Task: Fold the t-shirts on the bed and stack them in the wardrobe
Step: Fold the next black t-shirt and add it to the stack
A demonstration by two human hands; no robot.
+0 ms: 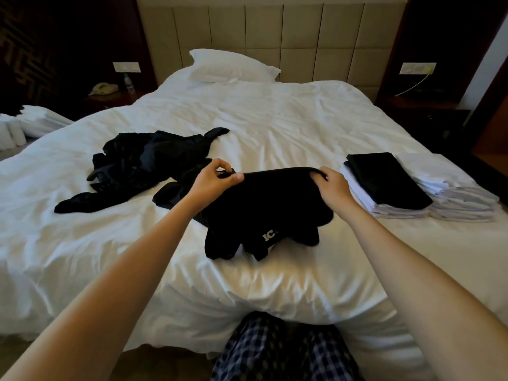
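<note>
Black tee (264, 204): white "IC", rest hidden.

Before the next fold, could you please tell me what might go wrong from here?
1. The shirt, pinched by the left hand and right hand along one edge, is bunched below; laid down so, it may crease.
2. The pile lies right beside it; a piece could get dragged along.
3. The stack seems near the side of the bed and might slip off.

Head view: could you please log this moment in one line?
left hand: pinches black t-shirt | right hand: pinches black t-shirt | folded stack: right, on bed
</note>
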